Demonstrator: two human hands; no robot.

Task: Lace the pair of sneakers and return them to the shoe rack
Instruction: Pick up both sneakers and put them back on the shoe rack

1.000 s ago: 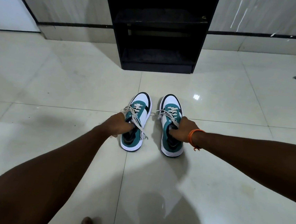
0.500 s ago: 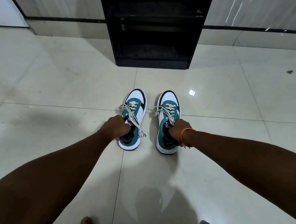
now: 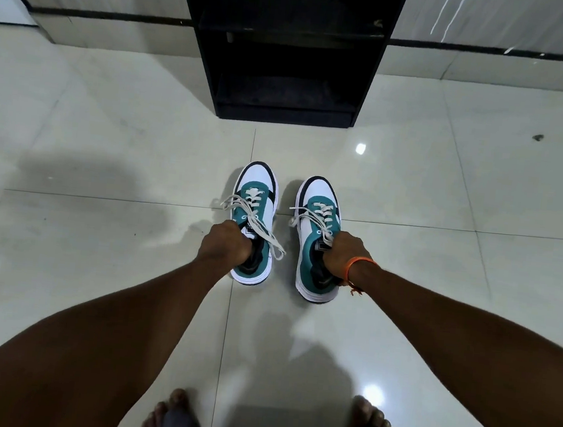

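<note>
Hands grip the pair: left hand [image 3: 225, 242] has its fingers tucked into the collar of the left sneaker [image 3: 255, 223], right hand [image 3: 346, 255] likewise holds the right sneaker [image 3: 319, 237], both laced, toes toward the black shoe rack [image 3: 289, 49] on the tiled floor [image 3: 106, 162]

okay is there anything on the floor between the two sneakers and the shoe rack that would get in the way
Nothing visible does. The left hand grips the left sneaker and the right hand grips the right sneaker; only bare tile floor lies between their toes and the black shoe rack, whose bottom shelf looks empty, though dark.
</note>
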